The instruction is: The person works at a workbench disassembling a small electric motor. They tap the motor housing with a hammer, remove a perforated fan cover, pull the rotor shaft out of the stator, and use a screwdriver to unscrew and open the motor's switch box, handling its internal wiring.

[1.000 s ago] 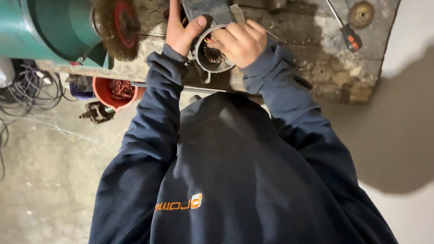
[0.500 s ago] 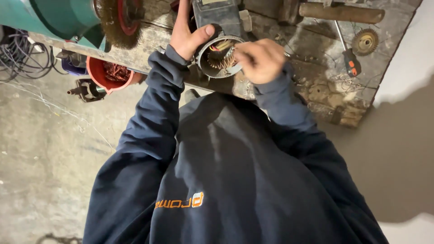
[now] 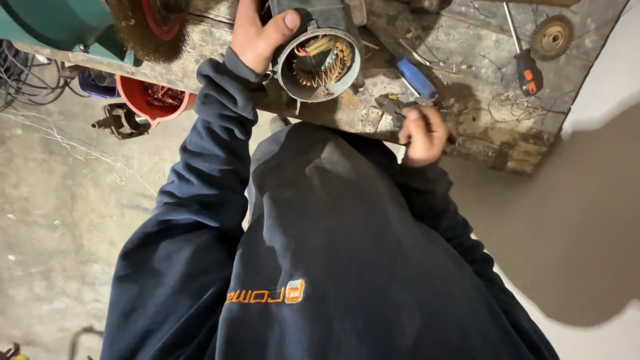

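Here, top centre of frame: left hand clamped on the rim of the motor stator, which sits on the workbench w/ copper windings facing the camera. Right hand, centre-right at bench edge, is closed on a small dark tool, type unclear. Stator looks heavy, rigid; grip the steel shell, since windings prob. fragile.

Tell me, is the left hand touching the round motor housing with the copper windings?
Touching. In the head view the left hand grips the side of the motor housing, its thumb pressed onto the metal rim.
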